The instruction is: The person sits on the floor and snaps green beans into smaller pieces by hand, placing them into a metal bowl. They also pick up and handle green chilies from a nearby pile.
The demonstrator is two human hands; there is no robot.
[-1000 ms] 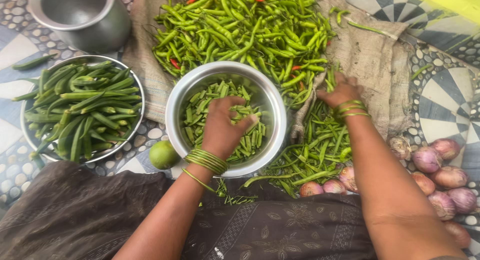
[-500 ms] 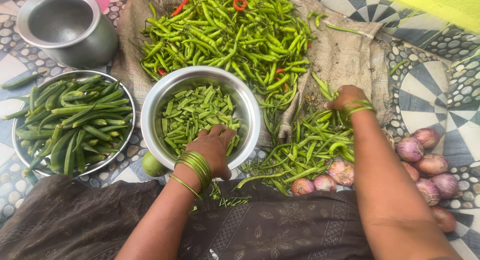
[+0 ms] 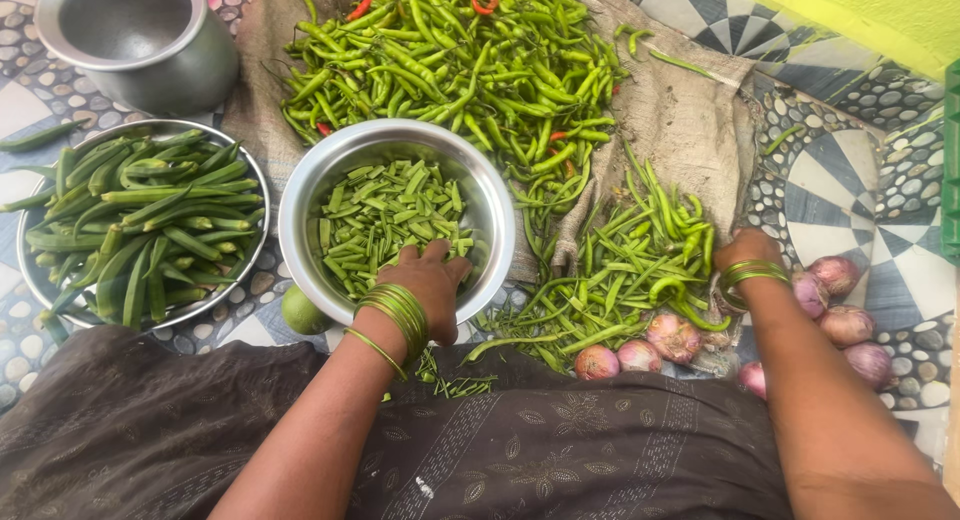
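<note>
Left hand (image 3: 425, 280) gripping shiny steel bowl (image 3: 300, 195)

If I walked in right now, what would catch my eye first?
Probably the big heap of green chillies on sacking at the top, with a few red ones mixed in. Below it, the left hand rests on the rim of a steel bowl of cut green beans.

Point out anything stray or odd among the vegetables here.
A few red chillies sit in the green chilli pile. Small green trimmings lie on the dark cloth below the steel bowl, and one lime is tucked beside it.
</note>
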